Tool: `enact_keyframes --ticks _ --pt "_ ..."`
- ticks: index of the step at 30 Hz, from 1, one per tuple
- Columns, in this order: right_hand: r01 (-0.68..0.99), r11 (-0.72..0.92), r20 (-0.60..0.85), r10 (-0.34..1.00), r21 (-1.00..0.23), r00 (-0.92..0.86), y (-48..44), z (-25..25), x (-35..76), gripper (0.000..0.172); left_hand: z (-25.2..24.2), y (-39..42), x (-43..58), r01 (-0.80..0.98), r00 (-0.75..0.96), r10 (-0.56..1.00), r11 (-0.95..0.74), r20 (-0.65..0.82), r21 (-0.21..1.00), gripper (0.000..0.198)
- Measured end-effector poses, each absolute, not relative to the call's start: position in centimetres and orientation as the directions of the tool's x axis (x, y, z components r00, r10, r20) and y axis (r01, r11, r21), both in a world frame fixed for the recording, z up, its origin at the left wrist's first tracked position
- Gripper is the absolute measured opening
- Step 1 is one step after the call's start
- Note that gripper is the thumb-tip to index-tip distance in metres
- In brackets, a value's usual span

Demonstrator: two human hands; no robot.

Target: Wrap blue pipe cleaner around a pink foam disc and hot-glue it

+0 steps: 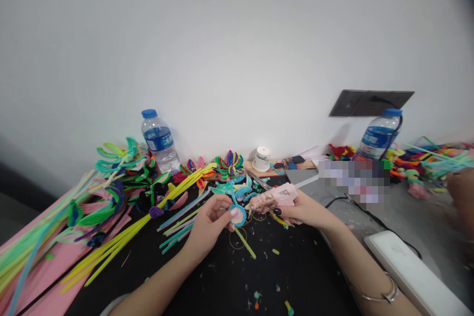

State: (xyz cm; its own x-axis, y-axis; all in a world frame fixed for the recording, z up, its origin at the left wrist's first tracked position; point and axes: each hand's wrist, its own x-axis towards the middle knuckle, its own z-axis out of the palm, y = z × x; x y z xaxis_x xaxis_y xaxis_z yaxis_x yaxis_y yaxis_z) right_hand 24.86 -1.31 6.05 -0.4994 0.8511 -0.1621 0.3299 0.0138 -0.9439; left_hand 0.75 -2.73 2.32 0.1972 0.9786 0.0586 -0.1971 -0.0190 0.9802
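Between the thumb and fingers of my left hand (215,217) is a small round pipe-cleaner piece (237,215) with a blue rim and a pale pink middle. My right hand (292,207) is wrapped round a pink hot glue gun (276,197), whose tip points left, close to the round piece. From the gun's rear sticks out a pale glue stick (306,180). Below the round piece a yellow-green pipe-cleaner length (245,243) slants down; whether they are joined I cannot tell. Just behind my hands lie light-blue looped pipe-cleaner pieces (242,188) and scissors (258,180).
Pipe-cleaner bundles (137,232) cover the left side. Water bottles stand at left (161,140) and right (377,136), near the wall. A white tub (261,159) is at the back. A white power strip (411,269) and black cable (381,227) lie right. Another person's hand (461,197) shows far right.
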Motion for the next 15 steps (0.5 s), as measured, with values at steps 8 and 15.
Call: enact_keyframes --ticks 8,15 --pt "0.345 0.007 -0.189 0.826 -0.939 -0.531 -1.23 5.95 25.23 0.025 2.42 -2.76 0.76 -0.194 0.183 0.982 -0.015 0.051 0.981 0.02" --pt "0.342 -0.015 -0.196 0.843 -0.939 -0.5 -1.24 5.75 25.38 0.026 2.49 -2.8 0.81 -0.176 0.229 0.973 0.004 0.037 0.984 0.022"
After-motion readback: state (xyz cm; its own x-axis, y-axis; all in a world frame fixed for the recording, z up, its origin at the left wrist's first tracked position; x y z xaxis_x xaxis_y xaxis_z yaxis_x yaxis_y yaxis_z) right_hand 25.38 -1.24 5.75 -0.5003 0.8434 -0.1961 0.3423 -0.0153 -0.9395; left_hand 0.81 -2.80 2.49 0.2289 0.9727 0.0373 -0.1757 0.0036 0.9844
